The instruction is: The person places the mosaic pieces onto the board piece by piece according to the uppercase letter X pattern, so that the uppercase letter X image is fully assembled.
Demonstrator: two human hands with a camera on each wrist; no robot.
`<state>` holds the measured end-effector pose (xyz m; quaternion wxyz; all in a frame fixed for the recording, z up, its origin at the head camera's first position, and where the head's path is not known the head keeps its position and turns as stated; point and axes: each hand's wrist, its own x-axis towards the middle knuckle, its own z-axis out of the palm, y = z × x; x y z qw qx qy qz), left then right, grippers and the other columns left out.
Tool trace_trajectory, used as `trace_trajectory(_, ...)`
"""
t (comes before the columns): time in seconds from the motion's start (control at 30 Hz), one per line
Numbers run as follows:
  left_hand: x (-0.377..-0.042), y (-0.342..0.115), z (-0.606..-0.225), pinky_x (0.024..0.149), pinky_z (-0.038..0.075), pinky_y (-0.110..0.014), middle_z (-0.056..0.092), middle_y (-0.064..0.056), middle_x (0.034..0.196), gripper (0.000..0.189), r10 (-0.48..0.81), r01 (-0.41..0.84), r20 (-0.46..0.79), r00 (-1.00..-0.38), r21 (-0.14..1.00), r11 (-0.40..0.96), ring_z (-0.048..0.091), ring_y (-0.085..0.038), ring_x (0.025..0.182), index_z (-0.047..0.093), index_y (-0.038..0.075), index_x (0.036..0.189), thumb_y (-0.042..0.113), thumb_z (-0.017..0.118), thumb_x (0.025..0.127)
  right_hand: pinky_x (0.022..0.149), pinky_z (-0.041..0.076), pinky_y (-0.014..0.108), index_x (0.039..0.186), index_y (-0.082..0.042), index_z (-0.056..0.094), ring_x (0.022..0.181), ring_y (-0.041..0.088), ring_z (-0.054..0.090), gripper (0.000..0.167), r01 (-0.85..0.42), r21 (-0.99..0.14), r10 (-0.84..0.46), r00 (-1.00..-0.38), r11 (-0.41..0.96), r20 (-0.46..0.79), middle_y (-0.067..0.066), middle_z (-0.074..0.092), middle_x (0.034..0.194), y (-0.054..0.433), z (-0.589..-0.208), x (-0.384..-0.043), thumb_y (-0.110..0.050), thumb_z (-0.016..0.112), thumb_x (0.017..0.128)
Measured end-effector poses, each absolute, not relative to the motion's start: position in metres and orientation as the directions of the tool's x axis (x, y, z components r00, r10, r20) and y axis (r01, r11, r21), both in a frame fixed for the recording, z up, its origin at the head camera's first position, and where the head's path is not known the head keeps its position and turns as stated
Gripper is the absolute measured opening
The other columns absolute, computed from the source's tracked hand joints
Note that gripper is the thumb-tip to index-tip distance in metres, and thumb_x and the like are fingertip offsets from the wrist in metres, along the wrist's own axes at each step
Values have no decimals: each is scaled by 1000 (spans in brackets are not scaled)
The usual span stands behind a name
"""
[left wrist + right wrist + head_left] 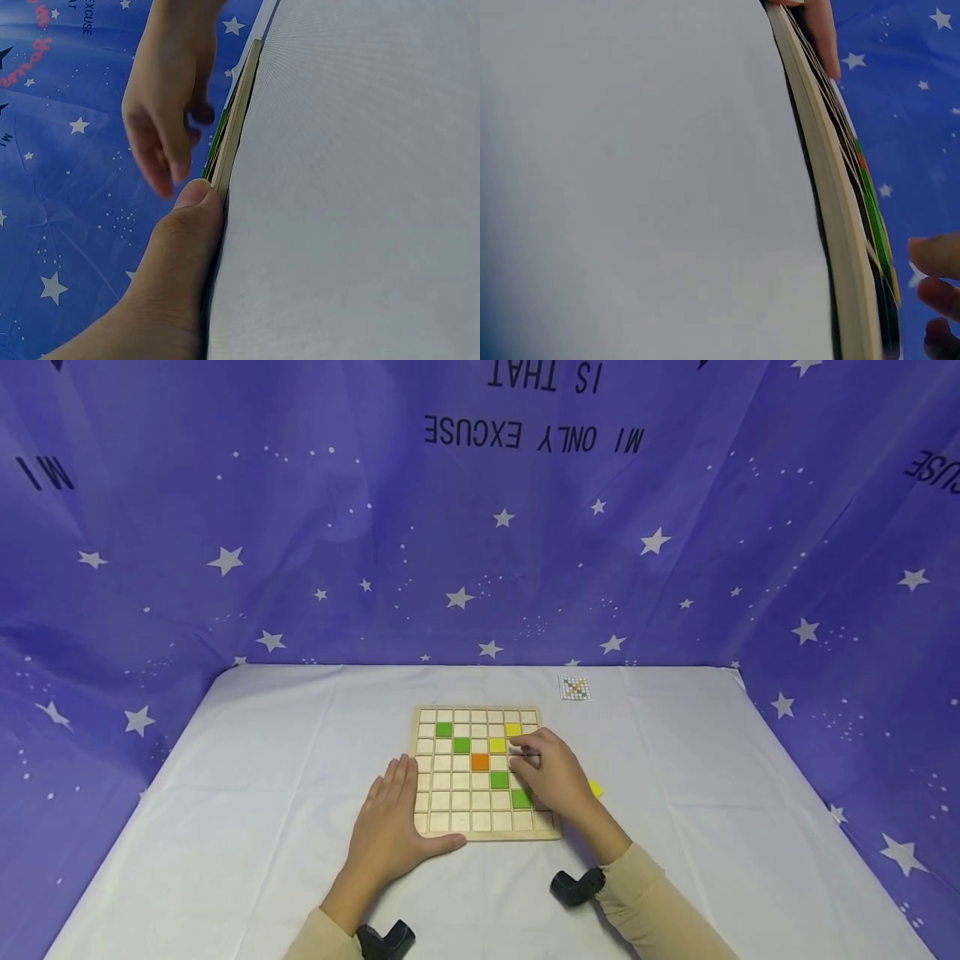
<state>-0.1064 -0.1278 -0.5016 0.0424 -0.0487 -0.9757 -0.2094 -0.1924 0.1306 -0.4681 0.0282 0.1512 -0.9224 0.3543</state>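
Observation:
A square wooden grid board (510,837) lies on the table, mostly filled with plain squares. Green tiles (461,745) and an orange tile (480,762) run diagonally across it; two yellow tiles (497,746) sit toward the back right. My left hand (390,827) rests against the board's left side, fingers extended, with its thumb (196,196) at the front edge. Over the right part of the board is my right hand (553,772), fingers bent near a yellow tile. Its thumb and fingertips stand apart, and nothing shows between them.
Another yellow piece (596,788) lies right of the board, partly hidden by the right wrist. Behind the board is a small card (575,687) with a coloured grid pattern. A white cloth (225,827) covers the table; purple star-printed fabric (405,527) hangs around it.

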Motion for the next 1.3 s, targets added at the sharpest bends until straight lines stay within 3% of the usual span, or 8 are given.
trace_trajectory(0.3, -106, -129, -502, 126, 18, -48, 18, -16, 165, 143, 83, 115, 99, -992, 401, 909, 15, -31, 155, 17, -2, 157, 94, 58, 59, 67, 43, 27, 123, -15, 68, 78, 14, 52, 38, -213, -567, -186, -977, 795, 106, 0, 66, 102, 196, -469, -173, -28, 76, 88)
trace_trajectory(0.57, -106, -130, -500, 126, 18, -48, 18, -16, 165, 143, 82, 117, 102, -991, 397, 910, 17, -32, 155, 18, -2, 157, 94, 59, 59, 81, 52, 36, 123, -10, 69, 98, 18, 62, 44, -154, -508, -139, -988, 847, 67, 2, 66, 111, 239, -480, -155, -31, 79, 85)
trace_trajectory(0.83, -107, -129, -503, 125, 20, -49, 20, -17, 165, 144, 84, 121, 107, -991, 405, 906, 18, -33, 154, 19, -3, 156, 95, 58, 58, 68, 48, 21, 114, -12, 72, 82, 12, 53, 32, -159, -532, -144, -987, 832, 70, 0, 65, 106, 242, -481, -151, -23, 79, 85)
trace_trajectory(1.1, -107, -129, -504, 126, 19, -48, 19, -16, 165, 144, 81, 117, 106, -991, 401, 908, 17, -32, 154, 18, -2, 157, 95, 57, 58, 61, 43, 21, 113, -15, 66, 72, 13, 50, 24, -142, -580, -128, -990, 802, 65, 0, 64, 94, 240, -479, -155, -14, 73, 90)
trace_trajectory(1.3, -107, -129, -502, 126, 18, -48, 18, -16, 165, 144, 80, 115, 102, -992, 406, 907, 16, -31, 155, 17, -2, 157, 95, 58, 58, 58, 46, 21, 112, -17, 66, 68, 13, 53, 23, -130, -634, -92, -991, 762, 93, 3, 70, 103, 229, -477, -157, -18, 73, 90)
